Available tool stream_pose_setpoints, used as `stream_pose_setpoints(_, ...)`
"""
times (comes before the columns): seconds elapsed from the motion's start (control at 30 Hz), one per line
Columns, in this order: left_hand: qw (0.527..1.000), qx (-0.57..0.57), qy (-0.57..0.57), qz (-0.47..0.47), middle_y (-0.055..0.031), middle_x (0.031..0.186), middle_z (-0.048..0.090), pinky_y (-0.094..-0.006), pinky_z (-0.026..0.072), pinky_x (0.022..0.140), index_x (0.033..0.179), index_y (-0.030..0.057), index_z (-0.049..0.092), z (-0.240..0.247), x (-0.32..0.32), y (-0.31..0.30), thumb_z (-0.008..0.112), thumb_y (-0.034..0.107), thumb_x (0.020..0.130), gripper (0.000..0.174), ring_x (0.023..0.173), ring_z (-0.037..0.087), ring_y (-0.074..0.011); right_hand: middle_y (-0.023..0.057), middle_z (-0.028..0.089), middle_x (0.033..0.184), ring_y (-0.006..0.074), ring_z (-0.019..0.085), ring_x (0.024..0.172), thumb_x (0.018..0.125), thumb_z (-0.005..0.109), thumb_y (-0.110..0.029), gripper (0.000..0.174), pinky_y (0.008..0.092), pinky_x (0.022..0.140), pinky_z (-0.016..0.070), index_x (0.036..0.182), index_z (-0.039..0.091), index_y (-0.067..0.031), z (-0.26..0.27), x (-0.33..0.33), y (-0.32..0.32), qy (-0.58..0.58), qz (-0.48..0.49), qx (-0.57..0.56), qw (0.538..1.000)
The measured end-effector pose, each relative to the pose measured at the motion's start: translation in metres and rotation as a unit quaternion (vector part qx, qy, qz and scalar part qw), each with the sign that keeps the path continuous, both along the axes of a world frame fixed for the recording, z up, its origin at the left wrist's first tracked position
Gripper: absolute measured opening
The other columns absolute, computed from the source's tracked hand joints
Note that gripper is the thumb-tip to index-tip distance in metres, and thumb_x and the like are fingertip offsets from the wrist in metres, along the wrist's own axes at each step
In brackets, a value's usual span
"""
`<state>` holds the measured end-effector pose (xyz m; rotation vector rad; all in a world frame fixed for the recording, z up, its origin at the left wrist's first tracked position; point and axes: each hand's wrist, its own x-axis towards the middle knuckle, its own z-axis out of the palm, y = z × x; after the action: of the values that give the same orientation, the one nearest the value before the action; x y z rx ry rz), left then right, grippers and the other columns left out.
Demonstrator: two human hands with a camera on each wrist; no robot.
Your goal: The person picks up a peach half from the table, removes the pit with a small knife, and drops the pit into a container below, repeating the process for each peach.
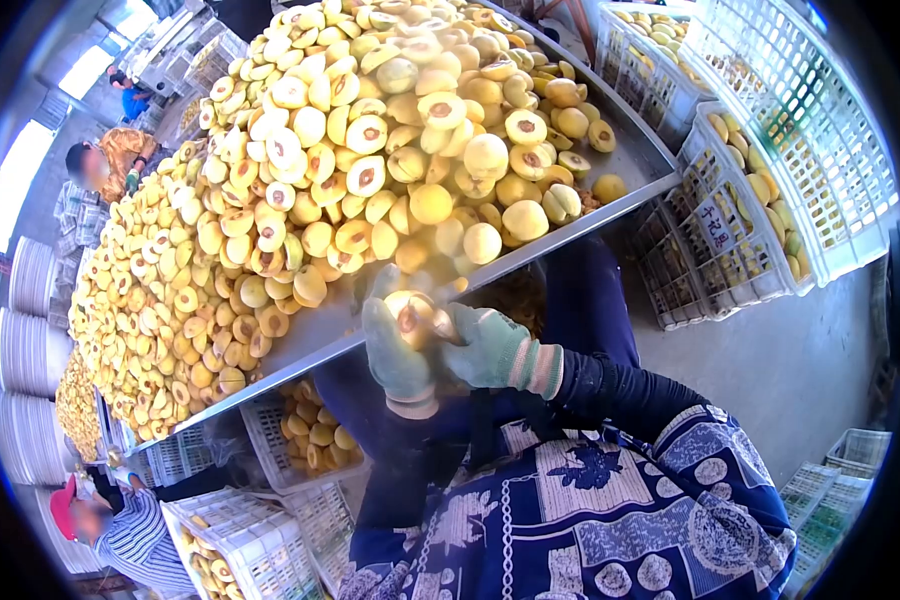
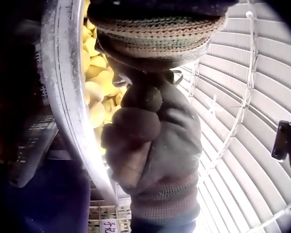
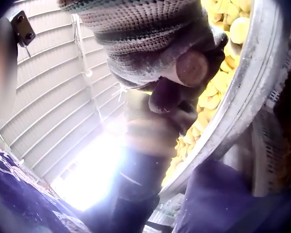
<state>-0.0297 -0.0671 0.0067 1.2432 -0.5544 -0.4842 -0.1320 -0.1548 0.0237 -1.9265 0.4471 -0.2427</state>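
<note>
My gloved left hand [image 1: 395,358] holds a yellow peach half [image 1: 409,312] in front of the table's edge, its cut face with the brown centre turned up. Close beside it on the right, my gloved right hand [image 1: 492,349] grips a tool by a wooden handle [image 3: 191,68], whose round end sticks out of the fist in the right wrist view. The tool's working end, by the fruit, is blurred and partly hidden by fingers. Both gloves are pale green with striped knitted cuffs. A big heap of halved peaches [image 1: 300,170] covers the metal table beyond the hands.
The raised metal rim [image 1: 580,228] of the table runs just past the hands. White plastic crates [image 1: 730,225] of fruit stand at the right, and another crate [image 1: 240,525] stands lower left. Two people sit along the left: one in orange [image 1: 128,150], one in stripes [image 1: 148,540].
</note>
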Motion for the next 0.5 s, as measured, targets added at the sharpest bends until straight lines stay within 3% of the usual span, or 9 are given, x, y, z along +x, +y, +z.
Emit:
stream_pose_setpoints(0.03,0.990,-0.081,0.111,-0.010,-0.0166,0.110,0.058,-0.0367,0.0481,0.085,0.129,0.0027,0.042,0.002,-0.001,-0.002,0.034,0.048,0.096,0.057,0.095,0.058,-0.0256,0.0232,0.063,0.084,0.0387,0.062,0.078,0.083,0.056,-0.029,0.042,0.0441,0.068,0.0490,0.119,0.051,-0.0077,-0.003,0.001,0.000,-0.007,0.001,0.000,1.000)
stream_pose_setpoints(0.17,0.997,-0.051,0.043,0.023,-0.0162,0.109,0.058,-0.0366,0.0483,0.085,0.127,-0.0005,0.043,0.010,-0.009,-0.004,0.036,0.046,0.096,0.056,0.095,0.058,-0.0252,0.0228,0.063,0.082,0.0389,0.062,0.077,0.083,0.056,-0.027,0.038,0.0435,0.068,0.0489,0.115,0.051,-0.0073,0.003,-0.002,0.002,0.036,0.009,-0.037,0.999)
stream_pose_setpoints(0.23,0.993,-0.074,0.056,0.067,-0.0127,0.098,0.060,-0.0261,0.0473,0.073,0.124,-0.0046,0.047,0.007,-0.009,-0.006,0.036,0.035,0.099,0.048,0.083,0.057,-0.0162,0.0173,0.064,0.077,0.0328,0.063,0.064,0.085,0.055,-0.027,0.032,0.0393,0.060,0.0500,0.110,0.052,-0.0082,0.004,-0.001,0.004,-0.011,0.017,-0.001,1.000)
stream_pose_setpoints(0.27,0.993,-0.073,0.057,0.067,-0.0127,0.098,0.060,-0.0261,0.0473,0.073,0.124,-0.0046,0.047,0.007,-0.010,-0.005,0.036,0.035,0.099,0.048,0.083,0.057,-0.0162,0.0173,0.064,0.077,0.0328,0.063,0.064,0.085,0.055,-0.027,0.032,0.0393,0.060,0.0500,0.110,0.052,-0.0082,0.007,-0.003,0.004,-0.010,0.017,0.001,1.000)
stream_pose_setpoints(0.33,0.994,-0.068,0.046,0.076,-0.0142,0.104,0.059,-0.0269,0.0485,0.074,0.123,-0.0042,0.048,0.008,-0.012,-0.005,0.037,0.036,0.099,0.048,0.084,0.059,-0.0175,0.0094,0.064,0.074,0.0225,0.060,0.052,0.088,0.053,-0.027,0.026,0.0332,0.050,0.0494,0.107,0.054,-0.0099,0.046,-0.006,-0.001,0.165,0.068,0.227,0.957)
stream_pose_setpoints(0.37,0.994,-0.067,0.046,0.075,-0.0142,0.104,0.059,-0.0269,0.0485,0.074,0.123,-0.0042,0.048,0.003,-0.007,-0.001,0.037,0.036,0.099,0.048,0.084,0.059,-0.0175,0.0094,0.064,0.074,0.0225,0.060,0.052,0.088,0.053,-0.027,0.026,0.0332,0.050,0.0494,0.107,0.054,-0.0099,0.049,-0.005,-0.003,0.166,0.067,0.229,0.957)
stream_pose_setpoints(0.43,0.989,-0.080,0.122,-0.033,-0.0126,0.101,0.059,-0.0334,0.0519,0.078,0.124,-0.0046,0.045,-0.003,0.005,0.005,0.042,0.038,0.096,0.051,0.088,0.060,-0.0184,0.0034,0.061,0.071,0.0155,0.056,0.047,0.089,0.051,-0.028,0.024,0.0291,0.044,0.0473,0.107,0.053,-0.0125,0.051,-0.004,-0.007,0.220,0.104,0.240,0.940)
stream_pose_setpoints(0.5,0.994,-0.048,0.094,-0.009,-0.0121,0.099,0.060,-0.0326,0.0522,0.077,0.122,-0.0051,0.047,0.001,0.001,0.005,0.043,0.038,0.096,0.050,0.086,0.061,-0.0183,0.0029,0.060,0.069,0.0162,0.056,0.047,0.089,0.050,-0.028,0.023,0.0296,0.043,0.0470,0.107,0.053,-0.0130,0.050,-0.001,-0.008,0.228,0.115,0.244,0.935)
